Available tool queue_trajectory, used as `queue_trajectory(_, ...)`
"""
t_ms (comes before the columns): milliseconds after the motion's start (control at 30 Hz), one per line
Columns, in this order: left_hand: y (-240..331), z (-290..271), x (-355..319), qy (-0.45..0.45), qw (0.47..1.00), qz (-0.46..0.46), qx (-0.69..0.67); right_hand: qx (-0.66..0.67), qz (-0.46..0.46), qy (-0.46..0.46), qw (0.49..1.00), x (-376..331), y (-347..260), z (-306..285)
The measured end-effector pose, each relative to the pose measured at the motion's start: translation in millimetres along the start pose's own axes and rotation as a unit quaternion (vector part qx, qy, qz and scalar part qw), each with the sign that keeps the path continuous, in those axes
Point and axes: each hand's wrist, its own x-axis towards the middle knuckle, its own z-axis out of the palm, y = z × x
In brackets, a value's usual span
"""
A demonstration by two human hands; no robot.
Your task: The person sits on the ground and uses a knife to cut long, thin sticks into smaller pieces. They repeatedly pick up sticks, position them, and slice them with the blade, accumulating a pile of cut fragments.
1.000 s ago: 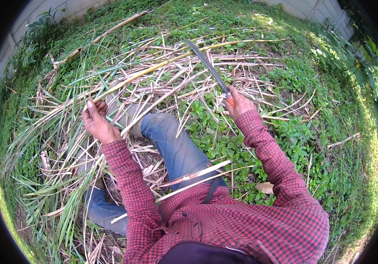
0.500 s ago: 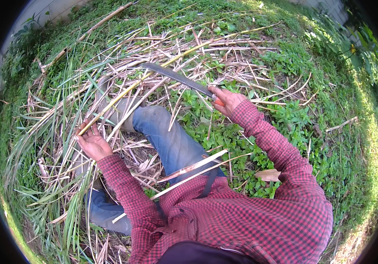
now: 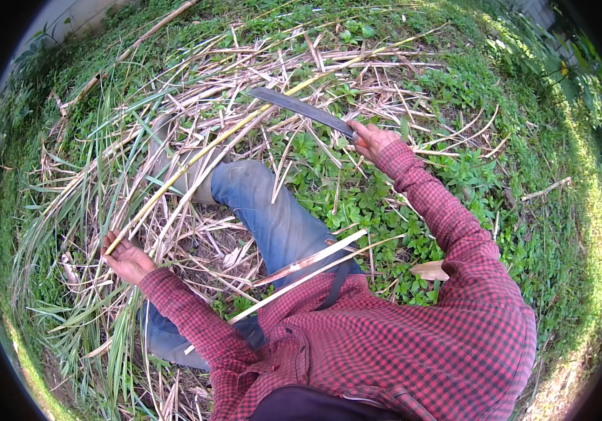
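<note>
A bare yellow stalk point(image 3: 241, 125) held in the left hand point(image 3: 131, 264), a machete point(image 3: 301, 107) in the right hand point(image 3: 375, 142).
The stalk appears stripped of leaves over its visible length yet is whole, so its working seems partway along; how much remains cannot be told. It slants above the littered ground point(image 3: 469, 95) from the left hand toward that litter's far edge, while green leaves point(image 3: 108, 344) and dry stalks point(image 3: 206, 88) lie loose there, and two pale split strips point(image 3: 315, 257) rest across the lap. The left grip is light, fingers and thumb together on the stalk's near end; the right grip is clamped around the handle. The blade crosses the stalk in view; contact is unclear.
</note>
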Motion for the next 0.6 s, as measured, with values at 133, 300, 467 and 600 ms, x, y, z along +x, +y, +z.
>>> queue_trajectory(133, 13.7, -15.9, 11.8, -0.010, 1.000, -0.017, 0.019, 0.087, 0.198, 0.031, 0.976, 26.2, 34.3, 30.3)
queue_trajectory(300, 12.3, -45.0, 9.4, 0.009, 0.998, -0.030, -0.057, -0.013, -0.011, 0.009, 1.000, -12.8, 6.0, 10.1)
queue_trajectory(467, -10.1, -72.0, 18.9, 0.042, 0.978, -0.113, -0.172, 0.016, 0.055, 0.046, 0.997, 8.6, 35.1, 46.2)
queue_trajectory(600, -7.2, -83.2, 13.3, 0.070, 0.977, -0.075, -0.188, 0.027, 0.011, -0.009, 1.000, -2.3, -20.1, 30.0)
